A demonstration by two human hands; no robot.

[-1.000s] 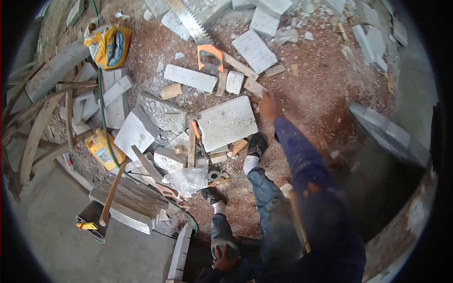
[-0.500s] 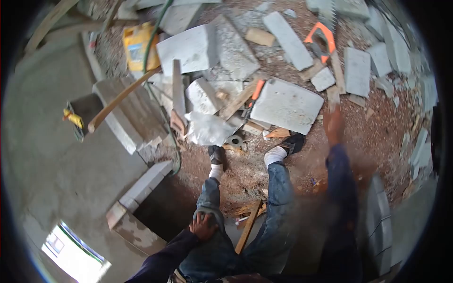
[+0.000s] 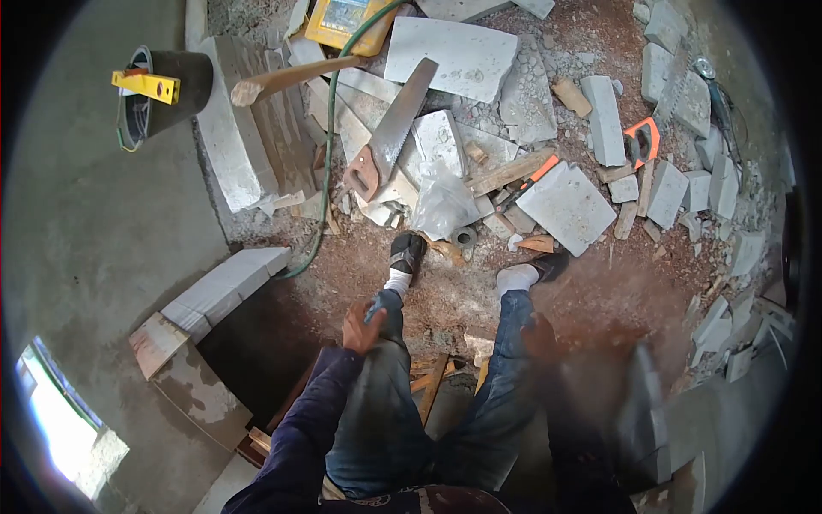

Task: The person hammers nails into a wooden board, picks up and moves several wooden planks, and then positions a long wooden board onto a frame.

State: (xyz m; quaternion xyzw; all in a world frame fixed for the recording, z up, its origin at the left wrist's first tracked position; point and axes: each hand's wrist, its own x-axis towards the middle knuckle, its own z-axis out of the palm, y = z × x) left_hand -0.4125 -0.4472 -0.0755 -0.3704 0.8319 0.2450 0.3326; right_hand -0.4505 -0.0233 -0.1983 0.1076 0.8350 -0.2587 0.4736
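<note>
My left hand (image 3: 363,329) is at my left knee, its fingers apart and nothing seen in it. My right hand (image 3: 539,336), smeared by motion, is beside my right knee; its fingers cannot be made out. Past my feet lie a crumpled clear plastic bag (image 3: 445,201), a grey ring-shaped piece (image 3: 464,237) and a white slab (image 3: 567,209). An orange-handled tool (image 3: 527,183) rests against the slab's left edge. A wooden-handled handsaw (image 3: 396,128) lies farther left, and an orange-handled saw (image 3: 642,142) is at the right.
A black bucket (image 3: 184,90) with a yellow spirit level (image 3: 145,86) across it stands at left. A green hose (image 3: 329,171) runs past a yellow jerrycan (image 3: 351,26). A wooden handle (image 3: 291,79) juts out. Broken blocks (image 3: 668,197) litter the right; a low block wall (image 3: 227,287) borders a dark pit.
My right hand has drawn back from the wood pieces at the right to my right knee. My left hand has shifted from my thigh to my knee. The view has turned and shifted.
</note>
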